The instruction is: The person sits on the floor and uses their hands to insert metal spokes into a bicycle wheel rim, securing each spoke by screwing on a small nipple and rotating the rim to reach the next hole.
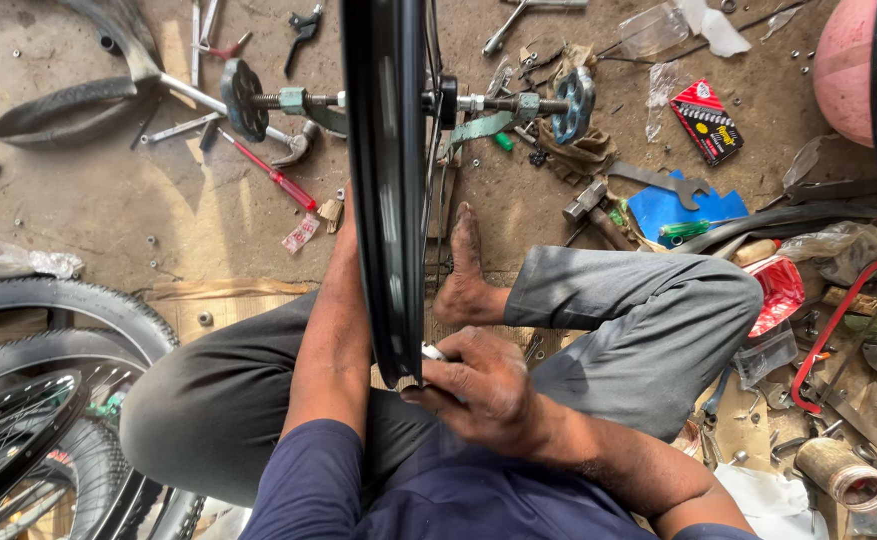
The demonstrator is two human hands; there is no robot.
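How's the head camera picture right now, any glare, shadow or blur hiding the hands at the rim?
Head view: sharp, soft daylight, no glare. The black rim throws a faint shadow on the floor. The right hand is clear at the rim's lower edge; the left hand is hidden behind it. Edges bend slightly, wide-lens.

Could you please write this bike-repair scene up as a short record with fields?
setting: workshop floor, person seated, bare foot forward
wheel: black rim upright between the knees, seen edge-on, on an axle
right hand: hand grips the rim's near edge, a small metal piece at the fingertips
left hand: hidden behind the rim; only the forearm shows
nearby: red screwdriver, hammer, wrench, tyres to the left
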